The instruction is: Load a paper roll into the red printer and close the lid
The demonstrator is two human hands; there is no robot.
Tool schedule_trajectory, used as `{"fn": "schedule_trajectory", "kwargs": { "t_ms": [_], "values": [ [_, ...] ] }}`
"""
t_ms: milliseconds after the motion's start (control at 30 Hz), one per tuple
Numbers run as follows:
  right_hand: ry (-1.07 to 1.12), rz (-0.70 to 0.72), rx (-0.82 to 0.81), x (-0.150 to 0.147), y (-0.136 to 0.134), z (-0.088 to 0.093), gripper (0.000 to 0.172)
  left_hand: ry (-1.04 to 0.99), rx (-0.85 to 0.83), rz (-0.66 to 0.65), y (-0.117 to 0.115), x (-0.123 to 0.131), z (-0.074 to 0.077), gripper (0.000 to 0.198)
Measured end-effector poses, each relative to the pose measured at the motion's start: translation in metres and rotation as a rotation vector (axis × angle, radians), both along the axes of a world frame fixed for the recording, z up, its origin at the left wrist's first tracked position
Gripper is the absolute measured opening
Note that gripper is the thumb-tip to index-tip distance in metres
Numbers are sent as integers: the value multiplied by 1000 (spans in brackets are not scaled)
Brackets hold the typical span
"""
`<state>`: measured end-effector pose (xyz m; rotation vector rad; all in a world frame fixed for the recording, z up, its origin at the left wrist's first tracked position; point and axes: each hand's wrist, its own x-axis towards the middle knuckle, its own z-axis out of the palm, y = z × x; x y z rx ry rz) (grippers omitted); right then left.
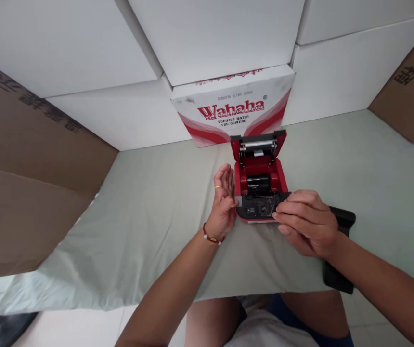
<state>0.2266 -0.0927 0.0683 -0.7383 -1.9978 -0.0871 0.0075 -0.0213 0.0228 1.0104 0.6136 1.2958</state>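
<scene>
A small red device (259, 180), like a receipt printer, sits on the pale green table cover (138, 226) with its lid tipped up and back. A black roller shows inside it. My left hand (223, 202) rests against the device's left side, palm flat and fingers up, holding nothing. My right hand (306, 222) lies at the device's front right corner, fingers pinched on its dark front panel (259, 206). A ring and a bead bracelet are on my left hand and wrist.
A flat black object (339, 250) lies under my right forearm near the table's front edge. A white and red Wahaha water carton (234, 108) stands just behind the device. White boxes (210, 33) and brown cartons (22, 159) wall in the back and sides.
</scene>
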Motion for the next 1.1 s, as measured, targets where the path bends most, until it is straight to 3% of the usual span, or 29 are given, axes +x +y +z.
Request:
{"fn": "schedule_trajectory", "kwargs": {
  "t_ms": [100, 233, 333, 400, 533, 667, 833, 1000, 1100],
  "values": [
    [-33, 94, -79, 5, 3, 14, 11, -11, 15, -42, 0, 0, -6, 79],
    [-90, 111, -492, 14, 17, 56, 21, -63, -17, 10, 3, 4, -11, 78],
    [-249, -34, -755, 14, 43, 83, 33, -73, -150, 218, 7, 6, -13, 47],
    [-445, -120, -806, 8, 63, 90, 31, -36, -242, 312, 9, 6, -13, 21],
    [-888, -322, -799, -16, 94, 83, 32, 43, -267, 246, 6, 6, -11, 4],
    [-1095, -462, -826, -40, 102, 75, 33, 154, -206, 191, 1, 6, -10, 6],
    [-1044, -499, -848, -47, 101, 71, 25, 176, -203, 177, 3, 5, -12, 6],
    [-931, -611, -861, -43, 95, 67, 40, 179, -223, 160, 5, 6, -11, 7],
    [-912, -627, -823, -42, 90, 65, 41, 178, -225, 159, 5, 6, -12, 7]
  ]
}}
